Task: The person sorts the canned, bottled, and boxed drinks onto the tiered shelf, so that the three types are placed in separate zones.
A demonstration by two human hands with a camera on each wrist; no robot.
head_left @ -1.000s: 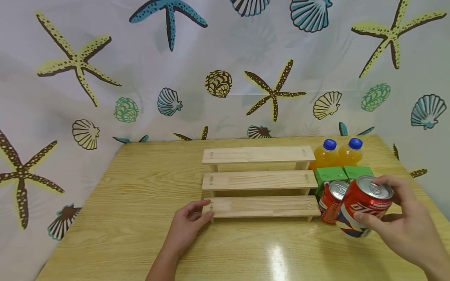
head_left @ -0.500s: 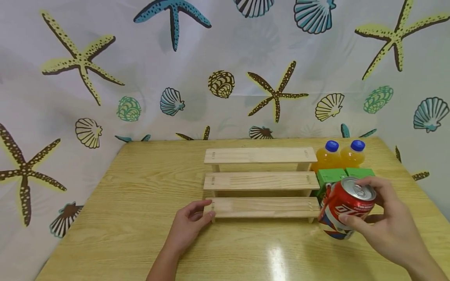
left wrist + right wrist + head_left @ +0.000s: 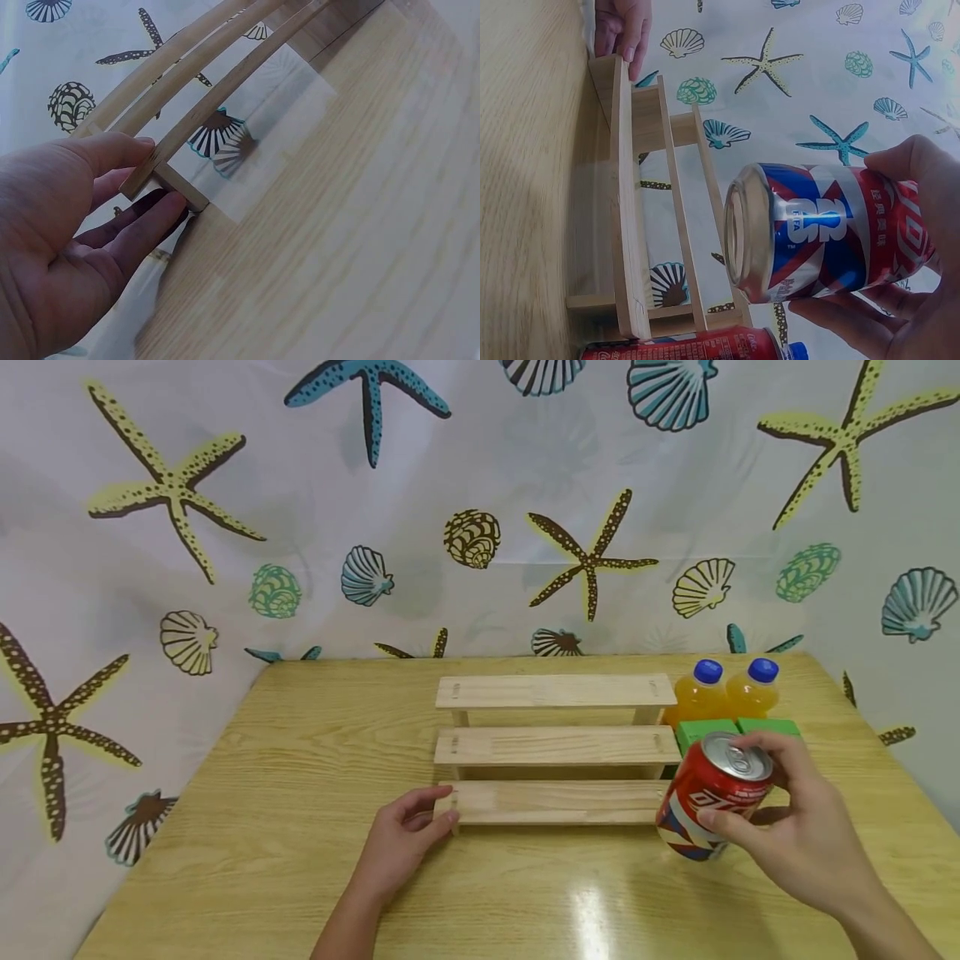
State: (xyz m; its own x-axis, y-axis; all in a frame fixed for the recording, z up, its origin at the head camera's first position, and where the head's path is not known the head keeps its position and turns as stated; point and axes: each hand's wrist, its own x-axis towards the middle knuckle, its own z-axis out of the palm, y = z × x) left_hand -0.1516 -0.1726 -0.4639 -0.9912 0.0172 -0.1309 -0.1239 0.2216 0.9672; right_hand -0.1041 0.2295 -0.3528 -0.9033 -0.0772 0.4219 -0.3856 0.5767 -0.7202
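Can [image 3: 703,792] leftward, base [image 3: 737,232] wrist-view only

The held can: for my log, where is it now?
Head view: the red can is right of centre in the right grip, near the right end of the lowest shelf.

Three views, from the head and each wrist, all turned on the wooden rack [image 3: 557,746].
From the head, the table [image 3: 315,760] is looked down on from its near side, with the patterned cloth [image 3: 405,502] faced beyond. From the left wrist, the rack's left end is seen close up, past the left hand [image 3: 401,837], on a slant. From the right wrist, the scene is shown turned sideways, with the can [image 3: 701,797] very near; the rack's left end and the left hand are shared by all three views.
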